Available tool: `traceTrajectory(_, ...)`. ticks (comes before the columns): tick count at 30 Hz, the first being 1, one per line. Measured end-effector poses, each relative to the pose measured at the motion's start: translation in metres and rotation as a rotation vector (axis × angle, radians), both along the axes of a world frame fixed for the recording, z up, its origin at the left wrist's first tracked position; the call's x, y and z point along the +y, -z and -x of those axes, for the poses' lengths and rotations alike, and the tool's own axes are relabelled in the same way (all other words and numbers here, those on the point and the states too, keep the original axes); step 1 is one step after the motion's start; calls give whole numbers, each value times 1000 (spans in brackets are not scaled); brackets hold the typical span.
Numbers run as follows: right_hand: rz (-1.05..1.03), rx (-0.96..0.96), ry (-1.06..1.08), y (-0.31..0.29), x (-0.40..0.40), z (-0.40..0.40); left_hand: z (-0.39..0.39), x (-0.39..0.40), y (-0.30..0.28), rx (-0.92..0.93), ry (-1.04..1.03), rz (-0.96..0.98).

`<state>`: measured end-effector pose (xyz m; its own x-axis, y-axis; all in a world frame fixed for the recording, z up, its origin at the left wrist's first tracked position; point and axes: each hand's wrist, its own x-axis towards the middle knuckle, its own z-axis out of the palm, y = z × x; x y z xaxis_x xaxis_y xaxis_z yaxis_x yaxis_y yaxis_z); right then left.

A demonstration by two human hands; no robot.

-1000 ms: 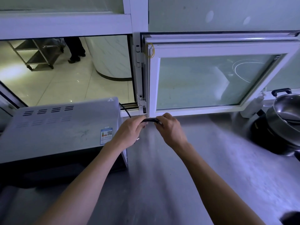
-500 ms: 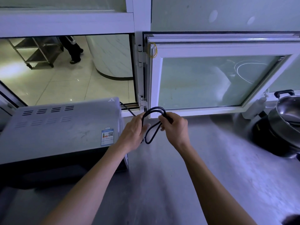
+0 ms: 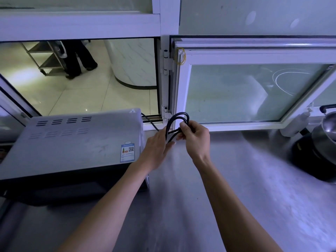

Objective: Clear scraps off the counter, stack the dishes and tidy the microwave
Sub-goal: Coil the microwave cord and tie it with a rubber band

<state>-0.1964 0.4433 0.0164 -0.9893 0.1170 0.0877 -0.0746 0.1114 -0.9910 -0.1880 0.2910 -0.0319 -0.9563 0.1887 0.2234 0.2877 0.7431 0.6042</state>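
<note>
The microwave (image 3: 72, 142) sits at the left of the steel counter (image 3: 236, 179). Its black power cord (image 3: 179, 118) is folded into loops just right of it, near the window frame (image 3: 183, 88). The left hand (image 3: 156, 150) and right hand (image 3: 195, 137) both grip the loops. A pot (image 3: 325, 135) stands far right.

bare counter (image 3: 236, 188) between microwave (image 3: 72, 142) — and pot (image 3: 325, 140).

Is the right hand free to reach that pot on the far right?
Probably not yet: the right hand grips the looped cord together with the left hand. The counter toward the pot looks unobstructed.
</note>
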Motion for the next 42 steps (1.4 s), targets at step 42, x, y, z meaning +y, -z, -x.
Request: traceTrajectory(42, -400, 165, -39, 20, 0, 45, 19, -14, -16, -376, -51, -116)
